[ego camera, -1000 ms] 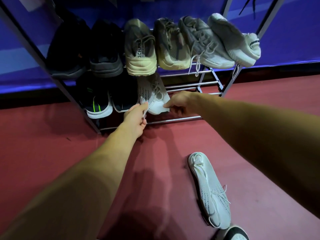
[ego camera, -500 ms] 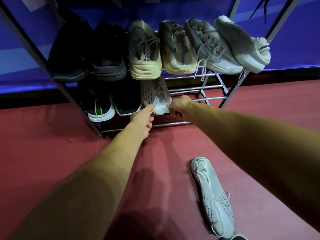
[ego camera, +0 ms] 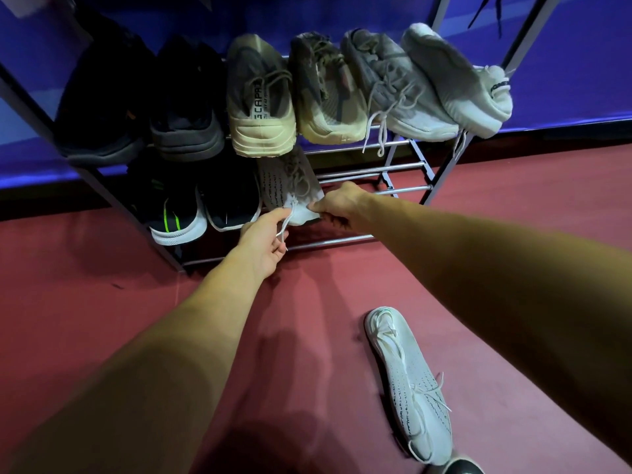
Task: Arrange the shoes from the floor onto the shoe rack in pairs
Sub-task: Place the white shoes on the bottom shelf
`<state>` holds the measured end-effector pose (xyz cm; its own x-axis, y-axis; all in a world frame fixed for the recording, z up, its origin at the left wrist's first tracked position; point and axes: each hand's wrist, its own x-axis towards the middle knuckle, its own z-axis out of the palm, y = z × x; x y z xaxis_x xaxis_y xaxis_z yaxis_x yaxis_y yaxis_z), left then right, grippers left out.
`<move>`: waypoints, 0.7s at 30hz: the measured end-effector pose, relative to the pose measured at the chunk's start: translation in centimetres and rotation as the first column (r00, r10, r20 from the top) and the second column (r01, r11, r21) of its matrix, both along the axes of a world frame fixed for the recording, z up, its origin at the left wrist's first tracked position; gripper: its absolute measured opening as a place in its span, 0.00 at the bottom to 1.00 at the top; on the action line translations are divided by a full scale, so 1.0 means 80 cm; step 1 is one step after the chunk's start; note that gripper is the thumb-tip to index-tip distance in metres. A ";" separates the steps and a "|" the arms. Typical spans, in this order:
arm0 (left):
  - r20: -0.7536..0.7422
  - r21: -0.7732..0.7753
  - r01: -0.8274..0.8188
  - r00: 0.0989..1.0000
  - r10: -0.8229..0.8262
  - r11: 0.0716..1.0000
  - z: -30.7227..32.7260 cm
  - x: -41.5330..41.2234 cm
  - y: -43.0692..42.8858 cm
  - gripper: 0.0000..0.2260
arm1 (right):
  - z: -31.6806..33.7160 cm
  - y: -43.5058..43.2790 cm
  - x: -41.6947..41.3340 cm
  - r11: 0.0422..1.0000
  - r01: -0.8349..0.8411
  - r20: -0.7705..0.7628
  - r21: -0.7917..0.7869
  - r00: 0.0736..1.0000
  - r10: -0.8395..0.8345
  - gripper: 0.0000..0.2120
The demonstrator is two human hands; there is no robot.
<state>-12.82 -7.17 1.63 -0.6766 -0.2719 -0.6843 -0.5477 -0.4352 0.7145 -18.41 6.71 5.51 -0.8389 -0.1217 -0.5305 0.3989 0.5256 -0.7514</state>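
Under a beige sneaker [ego camera: 261,97], white shoe [ego camera: 284,186] between pinching fingers [ego camera: 316,207] of left hand [ego camera: 263,241] and right hand [ego camera: 340,203]

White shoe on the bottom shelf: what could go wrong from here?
1. The white shoe sits on thin, spaced bars, so it might tip or slide once the right hand lets go.
2. The loose lace pinched by the left hand could snag on a bar.
3. The matching shoe lies on the floor nearby, easy to step on.
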 end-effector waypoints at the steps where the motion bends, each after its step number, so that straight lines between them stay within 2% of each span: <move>1: 0.003 -0.010 0.005 1.000 -0.005 1.000 0.000 0.001 0.001 0.12 | 0.001 0.001 0.002 1.000 -0.017 -0.008 0.016 1.000 0.018 0.17; 4: 0.006 -0.023 0.009 1.000 -0.009 1.000 -0.001 0.004 0.004 0.10 | 0.002 0.005 0.008 0.997 -0.052 -0.020 0.049 0.998 0.053 0.16; 10: -0.010 -0.070 0.051 0.999 -0.051 0.996 0.000 0.015 0.011 0.04 | 0.001 0.018 0.017 0.995 -0.102 -0.033 0.012 0.994 0.102 0.14; 15: -0.027 -0.125 0.110 0.993 -0.114 0.986 0.001 0.028 0.015 0.03 | -0.001 0.041 0.028 0.974 -0.182 -0.080 0.134 0.978 0.194 0.07; 18: -0.024 -0.163 0.170 0.984 -0.176 0.972 -0.001 0.038 0.019 0.03 | -0.011 0.060 0.039 0.960 -0.197 -0.049 0.198 0.976 0.210 0.07; 21: -0.011 -0.216 0.254 0.965 -0.262 0.943 -0.005 0.047 0.025 0.03 | -0.029 0.081 0.050 0.962 -0.188 0.011 0.197 0.982 0.190 0.12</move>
